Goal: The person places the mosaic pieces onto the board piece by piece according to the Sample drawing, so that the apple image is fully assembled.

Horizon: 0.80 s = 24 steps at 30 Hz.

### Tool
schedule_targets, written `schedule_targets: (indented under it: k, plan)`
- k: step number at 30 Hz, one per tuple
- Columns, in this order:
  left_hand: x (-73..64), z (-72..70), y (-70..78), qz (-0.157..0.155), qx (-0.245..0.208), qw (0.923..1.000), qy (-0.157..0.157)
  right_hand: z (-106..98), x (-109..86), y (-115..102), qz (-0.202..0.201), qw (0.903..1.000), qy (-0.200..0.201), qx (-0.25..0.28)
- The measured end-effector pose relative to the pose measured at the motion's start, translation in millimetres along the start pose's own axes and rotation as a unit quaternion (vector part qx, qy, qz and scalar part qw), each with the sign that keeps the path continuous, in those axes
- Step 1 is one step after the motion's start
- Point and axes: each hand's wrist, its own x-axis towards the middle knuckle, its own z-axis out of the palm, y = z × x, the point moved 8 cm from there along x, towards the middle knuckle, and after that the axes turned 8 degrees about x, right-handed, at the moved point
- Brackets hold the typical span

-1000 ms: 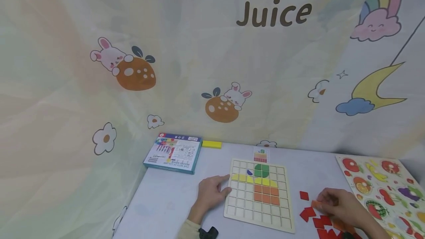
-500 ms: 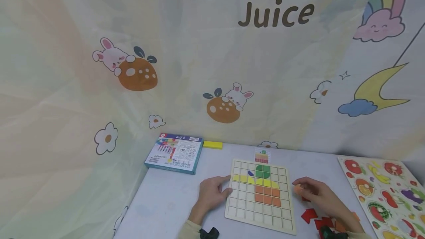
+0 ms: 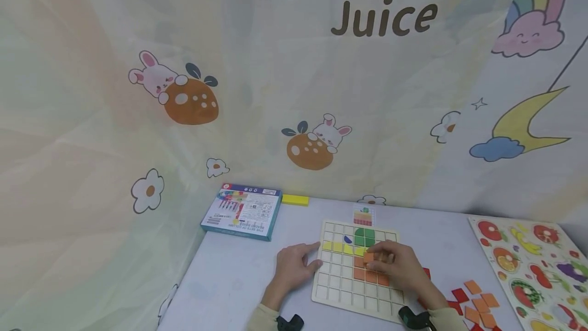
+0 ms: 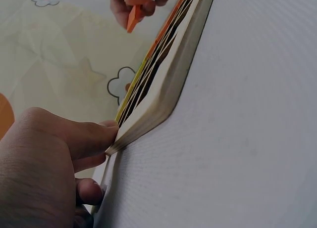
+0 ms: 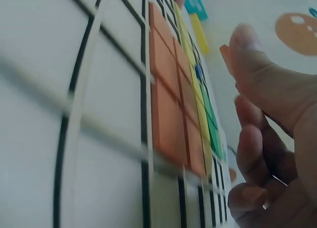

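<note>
My right hand (image 3: 397, 264) pinches a small square orange tile (image 3: 369, 258) between thumb and fingers, over the pale grid board (image 3: 335, 290). The right wrist view shows that tile's edge (image 5: 226, 59) by the thumb tip. On the board lie a block of orange tiles (image 3: 359, 273), partly behind the hand, a yellow row (image 3: 337, 247), a rounded green shape (image 3: 364, 236) and a small blue piece (image 3: 347, 239). My left hand (image 3: 291, 264) rests at the board's left edge, thumb and index finger apart. In the left wrist view its thumb (image 4: 96, 139) touches the board's corner.
Loose orange tiles (image 3: 473, 286) and red tiles (image 3: 460, 296) lie right of the board. A small picture card (image 3: 364, 215) sits behind it. Further out are a flat box (image 3: 243, 213), a yellow block (image 3: 295, 200) and a fruit-picture board (image 3: 519, 259).
My right hand has moved left from the loose tiles to above the board, carrying the orange tile. More loose tiles are uncovered. The left hand has stayed at the board's edge.
</note>
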Motion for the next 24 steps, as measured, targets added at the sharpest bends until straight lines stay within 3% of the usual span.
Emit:
schedule_targets:
  k: [4, 9, 24]
  plan:
    - [0.1, 1.0, -0.7, -0.004, 0.001, 1.0000, -0.001, 15, 8.3, -9, -0.040, 0.9990, -0.011, -0.016]
    - [0.2, 1.7, -0.8, -0.006, 0.004, 1.0000, 0.001, 31, 16.0, -17, -0.054, 0.9980, -0.024, -0.020]
    - [0.2, 1.1, 0.2, -0.003, 0.003, 1.0000, -0.005, 48, 24.1, -20, -0.016, 0.9981, -0.021, -0.055]
